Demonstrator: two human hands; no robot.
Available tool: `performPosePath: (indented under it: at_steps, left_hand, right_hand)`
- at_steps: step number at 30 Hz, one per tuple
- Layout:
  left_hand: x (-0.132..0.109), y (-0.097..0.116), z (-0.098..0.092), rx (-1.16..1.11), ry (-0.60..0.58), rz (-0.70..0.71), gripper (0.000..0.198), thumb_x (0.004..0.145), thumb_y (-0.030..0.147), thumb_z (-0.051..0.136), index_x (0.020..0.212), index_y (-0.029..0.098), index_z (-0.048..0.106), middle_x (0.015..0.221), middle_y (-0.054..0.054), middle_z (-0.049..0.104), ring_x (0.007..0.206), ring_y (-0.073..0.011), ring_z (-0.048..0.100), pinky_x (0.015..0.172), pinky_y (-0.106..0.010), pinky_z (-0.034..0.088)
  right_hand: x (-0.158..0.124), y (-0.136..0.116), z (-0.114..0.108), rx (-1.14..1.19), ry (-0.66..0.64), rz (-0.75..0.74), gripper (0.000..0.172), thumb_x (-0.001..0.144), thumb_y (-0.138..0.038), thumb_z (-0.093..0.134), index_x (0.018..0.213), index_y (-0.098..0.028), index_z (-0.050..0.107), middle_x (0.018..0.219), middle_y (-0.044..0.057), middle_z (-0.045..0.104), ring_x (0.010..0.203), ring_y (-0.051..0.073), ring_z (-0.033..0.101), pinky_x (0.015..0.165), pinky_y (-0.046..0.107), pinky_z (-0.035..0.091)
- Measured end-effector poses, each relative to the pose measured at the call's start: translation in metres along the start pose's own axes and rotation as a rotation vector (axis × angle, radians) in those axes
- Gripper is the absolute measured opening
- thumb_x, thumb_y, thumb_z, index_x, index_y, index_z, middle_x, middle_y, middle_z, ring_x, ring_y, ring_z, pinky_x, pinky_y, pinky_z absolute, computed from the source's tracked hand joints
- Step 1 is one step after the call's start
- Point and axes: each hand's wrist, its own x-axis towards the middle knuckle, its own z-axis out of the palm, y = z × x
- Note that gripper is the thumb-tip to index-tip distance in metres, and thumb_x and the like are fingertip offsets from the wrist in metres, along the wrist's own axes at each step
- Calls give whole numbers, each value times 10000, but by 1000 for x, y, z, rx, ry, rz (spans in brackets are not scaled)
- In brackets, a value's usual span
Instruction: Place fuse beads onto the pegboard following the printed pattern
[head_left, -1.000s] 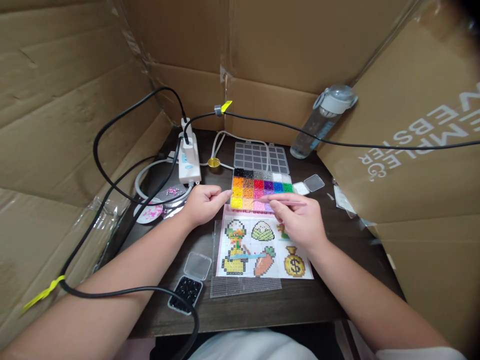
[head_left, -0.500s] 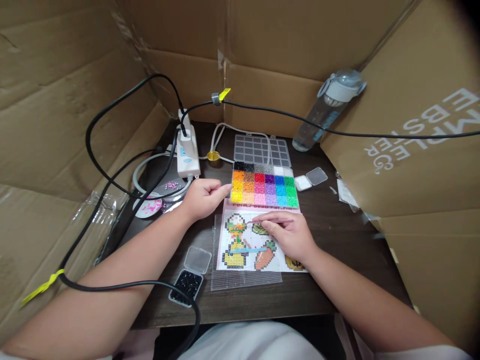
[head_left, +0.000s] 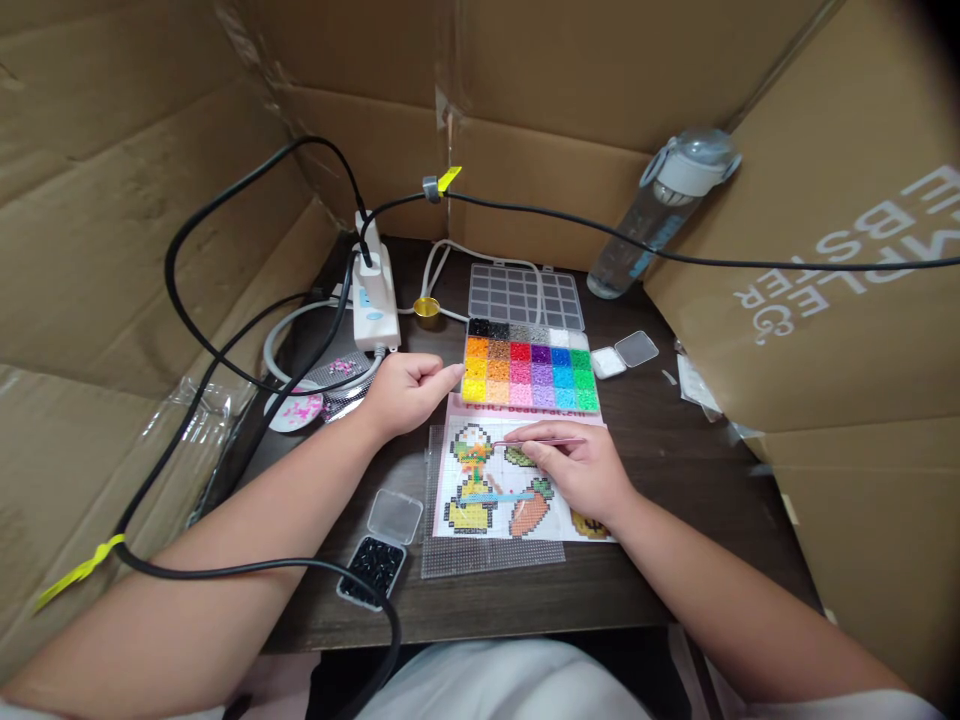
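Note:
My right hand (head_left: 581,465) holds slim pinkish tweezers (head_left: 551,441), their tip over the pattern sheet (head_left: 499,465). The tip is near an egg-shaped design carrying orange and green beads. Pixel pictures, including a carrot, cover this sheet, and a pale blue strip of beads crosses it. A clear pegboard (head_left: 491,560) sticks out beneath the paper. My left hand (head_left: 411,395) rests with curled fingers, its thumb at the left edge of the bead box (head_left: 531,368). That box has many compartments sorted by colour, with its clear lid (head_left: 525,297) laid back.
A small case of black beads (head_left: 373,570) stands open at the front left. White beads fill another case (head_left: 608,362) at right. Black cables loop past a power strip (head_left: 376,310). A water bottle (head_left: 652,225) leans at the back right, and cardboard walls (head_left: 540,80) surround the table.
My hands and the tweezers stay almost in place. The whole view has shifted slightly; no bead visibly moves.

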Motion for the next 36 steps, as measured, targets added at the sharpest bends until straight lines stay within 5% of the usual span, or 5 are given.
performPosePath:
  at_steps: [5, 10, 14, 25, 36]
  left_hand:
    - [0, 1, 0, -6, 0, -10, 488, 814, 363, 541, 482, 188, 229, 509, 59, 194, 486, -60, 212, 463, -241, 193]
    - [0, 0, 0, -1, -8, -21, 485, 810, 365, 540, 480, 190, 231, 505, 59, 193, 484, -61, 216, 467, -248, 195]
    - [0, 0, -1, 12, -12, -35, 480, 813, 367, 539, 480, 188, 241, 510, 56, 198, 489, -64, 222, 472, -251, 195]
    - [1, -1, -2, 38, -9, -42, 484, 815, 372, 542, 494, 190, 231, 517, 51, 194, 492, -69, 219, 476, -253, 198]
    - [1, 1, -3, 41, -6, -34, 489, 811, 383, 549, 497, 185, 231, 517, 51, 192, 489, -67, 217, 464, -239, 197]
  right_hand:
    - [1, 0, 0, 13, 12, 5, 122, 766, -213, 672, 818, -221, 782, 849, 45, 783, 801, 188, 728, 730, 310, 592]
    - [4, 0, -7, 69, 14, 49, 114, 773, -237, 687, 824, -204, 784, 770, 50, 763, 539, 114, 600, 479, 242, 475]
    - [12, -1, -24, 345, 112, 60, 117, 770, -270, 722, 855, -201, 764, 619, 17, 682, 446, 74, 444, 425, 231, 378]
    - [27, -10, -74, 991, 257, 94, 82, 716, -263, 744, 756, -262, 673, 666, -33, 638, 477, 54, 412, 425, 173, 334]
    - [24, -13, -68, 553, 254, 37, 204, 859, -441, 503, 841, -287, 635, 727, 9, 591, 522, 130, 374, 485, 283, 311]
